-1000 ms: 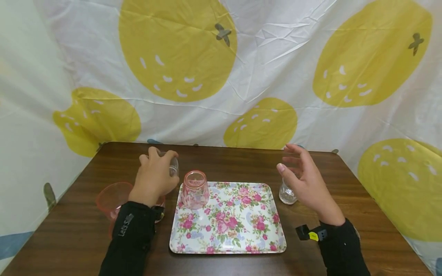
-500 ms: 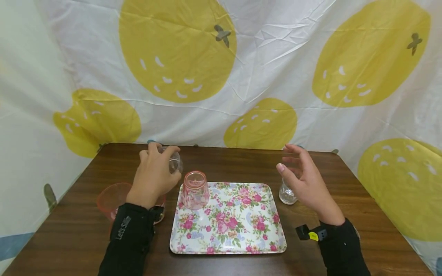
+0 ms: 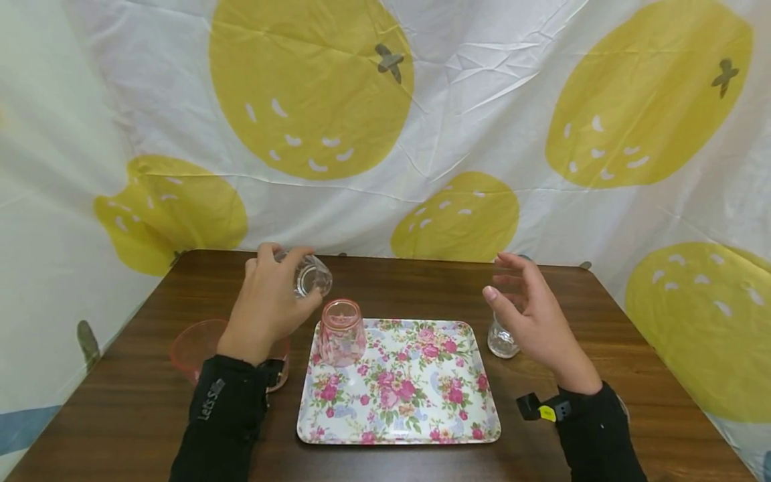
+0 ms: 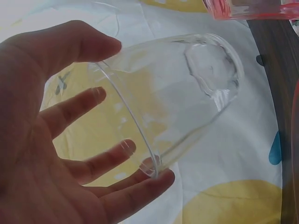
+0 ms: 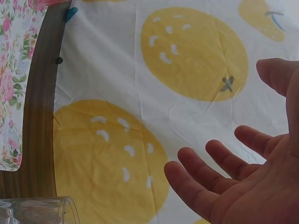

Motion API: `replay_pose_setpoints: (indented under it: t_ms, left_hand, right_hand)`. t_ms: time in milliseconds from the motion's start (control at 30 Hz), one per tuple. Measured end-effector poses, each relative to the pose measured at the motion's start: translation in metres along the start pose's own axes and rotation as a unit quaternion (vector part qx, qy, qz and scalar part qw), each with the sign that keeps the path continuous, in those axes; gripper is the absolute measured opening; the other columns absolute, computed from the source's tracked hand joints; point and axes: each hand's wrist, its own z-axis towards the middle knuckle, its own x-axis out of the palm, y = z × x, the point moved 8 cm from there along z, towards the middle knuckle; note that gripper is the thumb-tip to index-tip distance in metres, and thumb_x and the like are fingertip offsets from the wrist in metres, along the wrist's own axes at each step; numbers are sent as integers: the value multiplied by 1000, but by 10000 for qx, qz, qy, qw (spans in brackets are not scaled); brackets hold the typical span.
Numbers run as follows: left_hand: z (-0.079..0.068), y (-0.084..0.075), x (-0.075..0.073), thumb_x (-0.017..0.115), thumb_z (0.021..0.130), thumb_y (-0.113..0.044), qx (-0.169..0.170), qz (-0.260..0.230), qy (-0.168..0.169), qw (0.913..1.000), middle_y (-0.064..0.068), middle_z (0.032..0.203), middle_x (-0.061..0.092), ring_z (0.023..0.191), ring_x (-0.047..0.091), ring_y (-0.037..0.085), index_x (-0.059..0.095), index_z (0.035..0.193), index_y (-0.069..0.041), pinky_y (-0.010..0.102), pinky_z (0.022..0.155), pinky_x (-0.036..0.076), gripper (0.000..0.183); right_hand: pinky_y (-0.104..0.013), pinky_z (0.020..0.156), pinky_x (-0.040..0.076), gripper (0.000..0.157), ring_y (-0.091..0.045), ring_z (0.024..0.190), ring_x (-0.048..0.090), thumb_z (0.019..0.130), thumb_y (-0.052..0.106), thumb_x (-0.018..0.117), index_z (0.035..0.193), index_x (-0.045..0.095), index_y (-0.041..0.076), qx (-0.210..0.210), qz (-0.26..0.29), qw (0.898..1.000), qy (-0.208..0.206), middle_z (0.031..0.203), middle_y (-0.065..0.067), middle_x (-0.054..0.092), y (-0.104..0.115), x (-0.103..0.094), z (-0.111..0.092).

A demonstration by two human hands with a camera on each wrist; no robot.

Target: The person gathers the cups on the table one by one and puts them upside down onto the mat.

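Note:
My left hand [image 3: 270, 304] holds a clear glass [image 4: 187, 88] tilted in the air, beyond the left back corner of the floral tray [image 3: 415, 381]. In the left wrist view the thumb and fingers grip it around its rim, its thick base pointing away from the palm. An upside-down pink glass [image 3: 341, 338] stands on the tray's left back corner. My right hand [image 3: 533, 318] hovers with relaxed, spread fingers and nothing in them. Just beside and below it, another clear glass [image 3: 501, 340] stands on the table, partly hidden by that hand.
Left of the tray, a pink transparent bowl-like vessel [image 3: 195, 345] sits partly behind my left forearm. Another pink rim [image 3: 280, 375] shows by that wrist. The brown wooden table [image 3: 421, 281] ends at a white curtain [image 3: 458, 87] printed with yellow fruit.
My left hand has lifted slightly and shifted right with the clear glass, whose base has swung further toward me. The right hand and the pink glass have stayed in place.

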Motion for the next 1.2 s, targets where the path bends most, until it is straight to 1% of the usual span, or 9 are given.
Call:
replay_pose_setpoints:
  t_ms: [200, 400, 533, 667, 800, 933, 1067, 1133, 1200]
  left_hand:
    - [2, 0, -1, 72, 84, -29, 46, -130, -163, 9998, 31, 137, 38, 111, 42, 50, 52, 141, -16, 65, 82, 49, 61]
    - [3, -4, -6, 75, 83, -32, 249, -374, -497, 9978, 29, 136, 40, 113, 45, 48, 52, 141, -18, 68, 86, 47, 64]
    - [3, -8, -8, 75, 82, -33, 384, -496, -716, 9955, 27, 135, 42, 110, 48, 46, 52, 141, -18, 66, 83, 51, 65]
    - [3, -10, -12, 76, 82, -35, 440, -664, -888, 9929, 26, 133, 44, 105, 52, 44, 52, 141, -19, 65, 79, 53, 66]
    - [3, -12, -15, 76, 81, -38, 574, -801, -1114, 9889, 22, 130, 47, 94, 55, 38, 53, 141, -20, 59, 72, 53, 66]
    - [3, -15, -18, 75, 82, -39, 773, -853, -1321, 9845, 20, 127, 49, 77, 52, 29, 55, 140, -19, 51, 65, 50, 65]
    - [3, -16, -19, 75, 82, -39, 804, -940, -1354, 9830, 18, 125, 50, 68, 51, 23, 55, 140, -19, 44, 62, 49, 64]
    - [3, -16, -19, 75, 83, -39, 774, -1042, -1314, 9828, 18, 124, 51, 70, 53, 23, 55, 140, -19, 43, 62, 52, 64]
    - [3, -15, -19, 74, 83, -38, 750, -1178, -1275, 9820, 18, 123, 51, 76, 55, 25, 54, 141, -19, 44, 65, 57, 64]
  right_hand:
    - [-63, 96, 47, 56, -37, 125, 47, 100, 9, 56, 150, 30, 0, -25, 30, 10000, -4, 145, -23, 40, 0, 0, 0]
    - [-63, 96, 47, 56, -38, 124, 47, 101, 8, 55, 150, 30, -1, -33, 25, 10000, 12, 145, -24, 39, 0, 1, -1]
    - [-63, 96, 47, 56, -38, 124, 47, 101, 9, 55, 150, 30, 0, -34, 41, 10000, 12, 146, -23, 39, -1, 1, -1]
    - [-64, 96, 47, 56, -38, 125, 47, 101, 10, 55, 150, 30, 0, -20, 44, 10000, 3, 146, -23, 39, -2, 0, -1]
    - [-62, 96, 48, 56, -34, 125, 48, 101, 11, 55, 150, 30, 1, -1, 40, 10000, -6, 146, -21, 39, -4, 0, 0]
    - [-61, 95, 48, 56, -33, 124, 48, 101, 10, 55, 150, 30, 0, -40, 29, 10000, -16, 146, -21, 40, -5, 0, 0]
    - [-61, 95, 48, 56, -34, 124, 49, 101, 10, 56, 150, 30, -1, -61, 31, 10000, -24, 146, -21, 40, -6, 1, 0]
    - [-60, 95, 49, 56, -33, 124, 49, 100, 10, 56, 149, 30, -1, -51, 33, 10000, -23, 146, -21, 40, -6, 1, 0]
    - [-60, 95, 49, 56, -31, 123, 49, 101, 10, 56, 149, 30, -1, -38, 33, 10000, -23, 146, -21, 40, -6, 1, 0]
